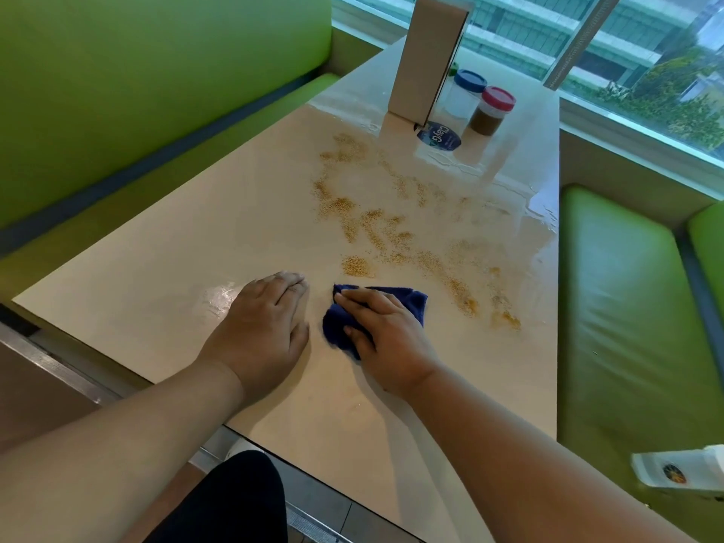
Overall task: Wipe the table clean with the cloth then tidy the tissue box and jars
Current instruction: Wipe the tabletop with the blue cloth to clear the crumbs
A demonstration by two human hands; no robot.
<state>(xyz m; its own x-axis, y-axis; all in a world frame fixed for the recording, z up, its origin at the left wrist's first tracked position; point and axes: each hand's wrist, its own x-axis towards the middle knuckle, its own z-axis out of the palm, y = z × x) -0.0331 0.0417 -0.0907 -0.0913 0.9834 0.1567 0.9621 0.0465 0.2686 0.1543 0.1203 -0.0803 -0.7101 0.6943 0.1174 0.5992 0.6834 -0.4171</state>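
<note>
My right hand (386, 339) lies flat on the dark blue cloth (409, 299), fingers spread and fairly straight, pressing it down onto the table (156, 268) rather than bunching it, so the whole pad of fabric can drag across the surface. My left hand (266, 327) rests just beside it, palm down and fingers straight, holding nothing; I judge it is there to brace me as I lean in. The cloth sits at the near edge of the mess: tan granules (376, 225) are scattered from just beyond my fingertips up toward the far end, and a wet sheen runs along the far and right side. So the wiping is barely begun. At the far end the tall cardboard tissue box (423, 56) stands upright, with the jars close behind it. The red-lidded jar (491, 111) holds something brown; the blue-lidded jar (464, 96) is clear, and I cannot tell what it contains. A round blue-labelled lid (438, 136) lies flat at the box's foot. These stand beside the spill, so they wait until I have wiped.
</note>
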